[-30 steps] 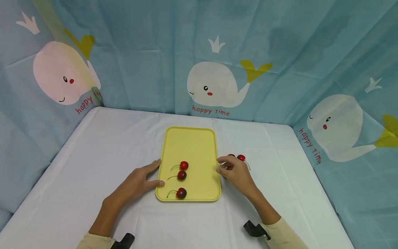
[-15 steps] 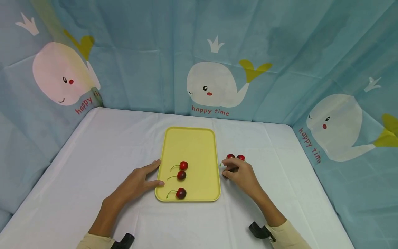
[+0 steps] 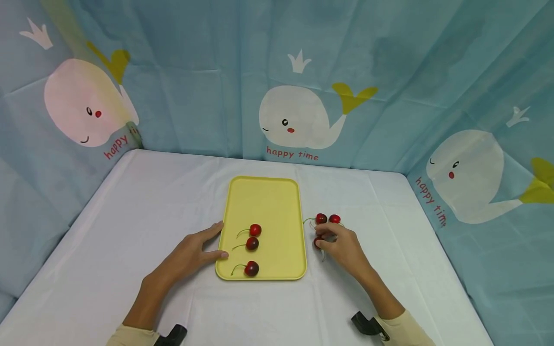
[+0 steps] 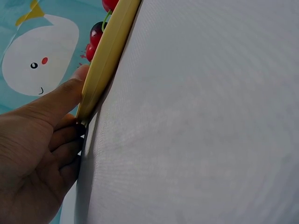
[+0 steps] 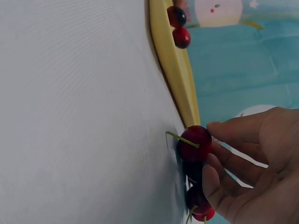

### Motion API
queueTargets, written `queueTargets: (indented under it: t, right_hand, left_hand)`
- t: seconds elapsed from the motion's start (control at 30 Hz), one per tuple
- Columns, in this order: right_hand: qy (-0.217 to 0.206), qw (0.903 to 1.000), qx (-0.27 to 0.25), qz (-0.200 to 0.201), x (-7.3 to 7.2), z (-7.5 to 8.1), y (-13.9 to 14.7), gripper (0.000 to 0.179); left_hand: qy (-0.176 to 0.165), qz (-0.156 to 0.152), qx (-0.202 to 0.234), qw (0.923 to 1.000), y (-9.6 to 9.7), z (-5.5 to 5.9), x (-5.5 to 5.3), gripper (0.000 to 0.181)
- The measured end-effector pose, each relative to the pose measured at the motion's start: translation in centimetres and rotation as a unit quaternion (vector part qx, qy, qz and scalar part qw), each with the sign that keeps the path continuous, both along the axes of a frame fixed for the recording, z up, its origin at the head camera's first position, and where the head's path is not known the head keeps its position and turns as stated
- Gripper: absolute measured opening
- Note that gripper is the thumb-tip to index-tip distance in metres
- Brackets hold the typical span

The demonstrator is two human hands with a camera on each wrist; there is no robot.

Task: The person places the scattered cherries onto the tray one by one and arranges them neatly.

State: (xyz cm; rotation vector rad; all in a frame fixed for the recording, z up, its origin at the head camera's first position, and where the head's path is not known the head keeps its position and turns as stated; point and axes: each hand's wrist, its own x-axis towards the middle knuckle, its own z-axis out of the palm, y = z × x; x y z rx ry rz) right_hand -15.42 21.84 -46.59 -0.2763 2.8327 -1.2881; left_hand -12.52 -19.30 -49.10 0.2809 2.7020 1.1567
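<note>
A yellow tray (image 3: 268,202) holds three dark red cherries with green stems, the nearest cherry (image 3: 251,268) lying by its front edge. At the tray's left rim, my left hand (image 3: 190,252) holds the edge, thumb over the rim and fingers along the outer side. Right of the tray, my right hand (image 3: 339,245) bends over a small group of cherries. In the right wrist view, a fingertip touches one cherry (image 5: 194,142), with a gap between finger and thumb. Two more cherries, one dark (image 3: 321,218) and one red (image 3: 334,218), lie just beyond; the hand partly hides the rest.
A white cloth (image 3: 173,192) covers the table. Blue curtains (image 3: 195,110) with printed whales hang behind it and at both sides. Black devices, one at the left wrist (image 3: 171,335) and one at the right wrist (image 3: 368,324), sit by the sleeves.
My right hand has shifted from the tray's right edge rightward and slightly towards me, to the loose cherries, uncovering some of them. The left hand, tray and three cherries on it stay put.
</note>
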Motion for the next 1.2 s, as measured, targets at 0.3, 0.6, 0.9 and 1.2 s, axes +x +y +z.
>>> queueTargets:
  t: [0.3, 0.6, 0.9, 1.2]
  right_hand:
    - [-0.013, 0.9998, 0.014, -0.009, 0.3, -0.1, 0.9, 0.028]
    - [-0.034, 0.9975, 0.062, -0.004, 0.5, 0.2, 1.5, 0.016]
    - [-0.078, 0.9944, 0.064, -0.031, 0.4, 0.3, 1.3, 0.025]
    - [-0.071, 0.9953, 0.061, -0.025, 0.4, 0.1, 1.4, 0.025]
  left_hand:
    - [0.002, -0.001, 0.004, 1.0000, 0.0, -0.1, 0.0, 0.098]
    - [0.003, 0.001, 0.001, 1.0000, 0.0, 0.1, 0.2, 0.098]
    - [0.001, 0.000, 0.002, 1.0000, 0.0, 0.1, 0.2, 0.097]
    - [0.003, -0.001, 0.006, 1.0000, 0.0, 0.2, 0.2, 0.097]
